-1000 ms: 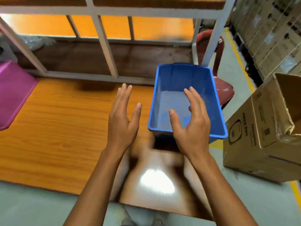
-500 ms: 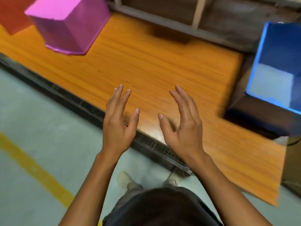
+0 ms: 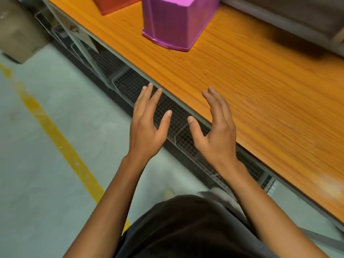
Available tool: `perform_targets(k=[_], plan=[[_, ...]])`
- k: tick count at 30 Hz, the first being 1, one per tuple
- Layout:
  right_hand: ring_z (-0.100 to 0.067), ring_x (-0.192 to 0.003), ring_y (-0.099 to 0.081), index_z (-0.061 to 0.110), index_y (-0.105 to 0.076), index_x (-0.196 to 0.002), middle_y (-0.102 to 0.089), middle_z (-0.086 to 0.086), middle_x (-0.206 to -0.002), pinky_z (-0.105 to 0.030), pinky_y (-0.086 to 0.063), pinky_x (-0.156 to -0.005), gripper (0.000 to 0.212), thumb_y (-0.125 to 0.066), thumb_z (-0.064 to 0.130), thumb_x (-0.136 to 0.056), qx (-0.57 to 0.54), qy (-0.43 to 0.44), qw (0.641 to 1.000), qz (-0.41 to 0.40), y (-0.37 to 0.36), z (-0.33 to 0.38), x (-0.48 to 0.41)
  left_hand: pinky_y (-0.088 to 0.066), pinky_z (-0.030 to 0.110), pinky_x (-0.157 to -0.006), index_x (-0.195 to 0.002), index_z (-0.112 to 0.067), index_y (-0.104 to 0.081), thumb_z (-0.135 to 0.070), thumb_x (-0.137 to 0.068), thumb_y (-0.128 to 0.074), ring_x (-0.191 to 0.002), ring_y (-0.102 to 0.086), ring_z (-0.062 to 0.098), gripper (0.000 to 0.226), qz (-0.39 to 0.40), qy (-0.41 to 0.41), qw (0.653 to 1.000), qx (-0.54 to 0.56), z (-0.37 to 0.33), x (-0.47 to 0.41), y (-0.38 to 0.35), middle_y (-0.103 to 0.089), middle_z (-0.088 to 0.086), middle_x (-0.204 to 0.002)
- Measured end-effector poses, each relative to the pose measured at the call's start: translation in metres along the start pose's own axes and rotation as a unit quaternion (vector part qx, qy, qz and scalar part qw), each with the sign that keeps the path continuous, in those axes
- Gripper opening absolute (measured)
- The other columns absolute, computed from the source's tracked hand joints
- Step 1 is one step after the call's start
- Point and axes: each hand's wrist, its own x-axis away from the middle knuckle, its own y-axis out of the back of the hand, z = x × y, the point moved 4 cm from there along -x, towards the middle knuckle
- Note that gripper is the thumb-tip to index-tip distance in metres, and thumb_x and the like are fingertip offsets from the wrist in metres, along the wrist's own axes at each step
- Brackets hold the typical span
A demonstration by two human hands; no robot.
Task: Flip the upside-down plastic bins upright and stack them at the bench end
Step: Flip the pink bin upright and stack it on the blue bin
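Note:
A pink plastic bin stands upside down on the orange wooden bench, near the top of the view. Behind it to the left, a red bin also sits upside down, cut off by the frame's top edge. My left hand hovers open over the bench's front edge, fingers spread, holding nothing. My right hand is open beside it, palm facing left, just over the bench edge. Both hands are well short of the pink bin. The blue bin is out of view.
Wire mesh baskets hang under the bench front. A yellow floor line runs diagonally across the grey floor. A cardboard box stands on the floor at the upper left. A grey frame rail runs along the bench back.
The view has swung left away from the upright blue bin, which has left the frame. The pink bin now appears closer, with the red one behind. Both hands stay open and empty.

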Motion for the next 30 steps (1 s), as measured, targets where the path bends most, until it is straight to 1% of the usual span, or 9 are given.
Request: perform_targets(k=[3, 7, 11, 15, 21, 23, 25, 27, 30], plan=[[-0.023, -0.141, -0.040, 0.006, -0.046, -0.143, -0.042, -0.012, -0.152, -0.045, -0.042, -0.110, 0.059, -0.061, 0.029, -0.092, -0.005, 0.008, 1.000, 0.001, -0.021, 0.009, -0.021, -0.031, 0.044, -0.119, -0.146, -0.003, -0.045, -0.025, -0.099, -0.054, -0.150, -0.027, 0.031, 0.053, -0.013, 0.005, 1.000, 0.004, 0.023, -0.016, 0.016, -0.036, 0.016, -0.158], [-0.025, -0.139, -0.043, 0.005, -0.046, -0.143, -0.043, -0.013, -0.151, -0.048, -0.045, -0.106, 0.059, -0.060, 0.030, -0.091, -0.006, 0.022, 1.000, -0.017, -0.041, 0.012, -0.064, -0.030, 0.041, -0.120, -0.147, -0.004, -0.044, -0.029, -0.099, -0.053, -0.150, -0.026, 0.029, 0.054, -0.031, 0.007, 0.999, 0.010, 0.048, -0.056, 0.024, -0.035, 0.016, -0.158], [-0.029, -0.136, -0.046, 0.002, -0.049, -0.140, -0.045, -0.016, -0.149, -0.052, -0.047, -0.100, 0.058, -0.061, 0.028, -0.090, -0.010, 0.032, 0.998, -0.055, -0.058, 0.004, -0.121, -0.029, 0.039, -0.121, -0.147, -0.005, -0.043, -0.028, -0.099, -0.055, -0.151, -0.024, 0.027, 0.055, -0.045, -0.012, 0.999, 0.009, 0.065, -0.116, 0.023, -0.034, 0.015, -0.159], [-0.029, -0.138, -0.045, 0.003, -0.050, -0.139, -0.047, -0.017, -0.148, -0.051, -0.047, -0.101, 0.056, -0.063, 0.026, -0.090, -0.009, 0.034, 0.996, -0.084, -0.069, -0.005, -0.187, -0.027, 0.038, -0.121, -0.147, -0.004, -0.044, -0.026, -0.099, -0.056, -0.150, -0.026, 0.029, 0.055, -0.053, -0.042, 0.998, -0.005, 0.079, -0.188, 0.020, -0.035, 0.016, -0.158], [-0.028, -0.137, -0.046, 0.004, -0.052, -0.138, -0.047, -0.017, -0.147, -0.043, -0.042, -0.109, 0.055, -0.063, 0.025, -0.088, 0.001, 0.011, 0.994, -0.113, -0.076, -0.025, -0.281, -0.025, 0.033, -0.121, -0.144, -0.002, -0.047, -0.023, -0.097, -0.059, -0.147, -0.032, 0.034, 0.053, -0.048, -0.083, 0.995, -0.034, 0.094, -0.298, 0.005, -0.040, 0.020, -0.154], [-0.028, -0.137, -0.045, 0.006, -0.052, -0.138, -0.047, -0.016, -0.147, -0.030, -0.035, -0.114, 0.055, -0.061, 0.027, -0.088, 0.019, -0.007, 0.993, -0.116, -0.079, -0.034, -0.313, -0.023, 0.029, -0.121, -0.145, -0.003, -0.046, -0.025, -0.097, -0.058, -0.148, -0.030, 0.033, 0.054, -0.033, -0.092, 0.995, -0.038, 0.096, -0.335, -0.005, -0.039, 0.019, -0.155], [-0.028, -0.138, -0.043, 0.007, -0.051, -0.138, -0.046, -0.016, -0.148, -0.018, -0.026, -0.112, 0.055, -0.061, 0.028, -0.088, 0.035, -0.028, 0.991, -0.123, -0.080, -0.041, -0.341, -0.019, 0.025, -0.120, -0.146, -0.004, -0.046, -0.027, -0.098, -0.057, -0.148, -0.029, 0.034, 0.054, -0.014, -0.101, 0.994, -0.039, 0.096, -0.370, -0.013, -0.038, 0.019, -0.156], [-0.028, -0.138, -0.042, 0.009, -0.051, -0.139, -0.044, -0.015, -0.150, -0.017, -0.024, -0.110, 0.056, -0.061, 0.029, -0.087, 0.043, -0.041, 0.992, -0.108, -0.085, -0.046, -0.349, -0.018, 0.026, -0.120, -0.145, -0.004, -0.046, -0.026, -0.097, -0.057, -0.148, -0.029, 0.036, 0.054, -0.012, -0.112, 0.992, -0.048, 0.098, -0.381, -0.019, -0.038, 0.020, -0.155], [-0.030, -0.140, -0.039, 0.011, -0.048, -0.142, -0.039, -0.015, -0.153, -0.021, -0.026, -0.109, 0.059, -0.061, 0.030, -0.087, 0.067, -0.074, 0.991, -0.090, -0.095, -0.059, -0.367, -0.019, 0.033, -0.120, -0.146, -0.003, -0.045, -0.028, -0.096, -0.056, -0.148, -0.027, 0.037, 0.056, 0.012, -0.105, 0.993, -0.048, 0.107, -0.406, -0.030, -0.038, 0.021, -0.155]])
